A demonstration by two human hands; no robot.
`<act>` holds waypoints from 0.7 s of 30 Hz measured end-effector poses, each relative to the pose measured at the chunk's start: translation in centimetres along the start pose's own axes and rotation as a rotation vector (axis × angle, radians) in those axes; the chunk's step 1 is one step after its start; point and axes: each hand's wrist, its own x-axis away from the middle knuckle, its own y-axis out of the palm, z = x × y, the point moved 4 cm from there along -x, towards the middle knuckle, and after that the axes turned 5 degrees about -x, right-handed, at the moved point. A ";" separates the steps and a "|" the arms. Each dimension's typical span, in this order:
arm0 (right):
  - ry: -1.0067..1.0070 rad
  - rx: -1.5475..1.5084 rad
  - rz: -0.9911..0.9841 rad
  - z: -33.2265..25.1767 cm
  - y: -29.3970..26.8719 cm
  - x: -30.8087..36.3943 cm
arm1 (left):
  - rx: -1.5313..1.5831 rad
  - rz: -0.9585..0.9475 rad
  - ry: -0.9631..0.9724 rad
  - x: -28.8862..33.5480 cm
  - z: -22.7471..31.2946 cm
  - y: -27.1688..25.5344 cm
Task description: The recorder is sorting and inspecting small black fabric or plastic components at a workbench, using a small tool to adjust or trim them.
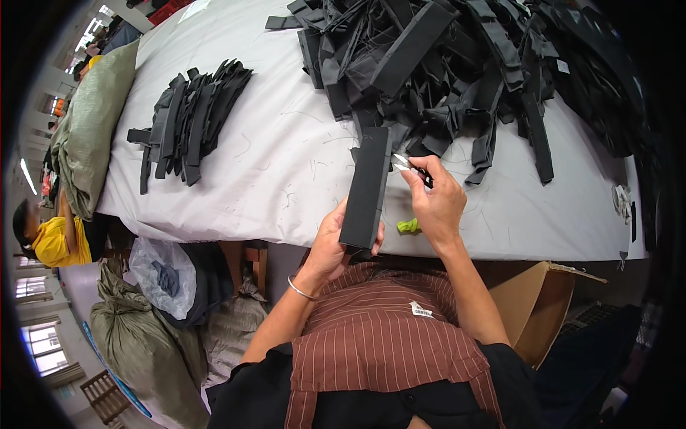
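My left hand (331, 244) is closed round the lower end of a flat black fabric strip (366, 187), which stands out away from me over the table's near edge. Just right of the strip's upper part, my right hand (437, 199) grips a small pair of thread snips (426, 176) with dark handles. Their pale metal tips point at the strip's right edge; whether they touch it I cannot tell. Beyond both hands lies a big tangled heap of black fabric strips (407, 64). A smaller, neater pile of similar strips (189, 121) rests at the left.
A white cloth covers the table (264, 143), with loose thread ends scattered on it. A crumpled yellow-green scrap (408, 226) lies by my right wrist. Below the table are a cardboard box (532, 307), a clear plastic bag (168, 279) and stuffed sacks (139, 343). A person in yellow (63, 239) is at left.
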 end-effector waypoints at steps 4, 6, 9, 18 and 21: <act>0.007 -0.008 -0.009 -0.1 0.0 0.0 | 0.010 0.001 -0.002 -0.1 -0.1 -0.1; 0.052 -0.097 -0.013 0.1 0.0 0.2 | -0.001 0.006 0.000 -0.1 -0.2 -0.3; 0.049 -0.284 -0.076 0.4 0.2 0.4 | -0.068 0.084 0.010 -0.5 0.0 -0.6; 0.041 -0.500 -0.458 -2.9 -0.9 3.8 | -0.139 0.180 0.055 -0.7 0.2 -1.3; -0.003 -0.491 -0.466 -3.7 -0.4 4.1 | -0.164 0.155 0.093 -0.8 -0.2 -1.3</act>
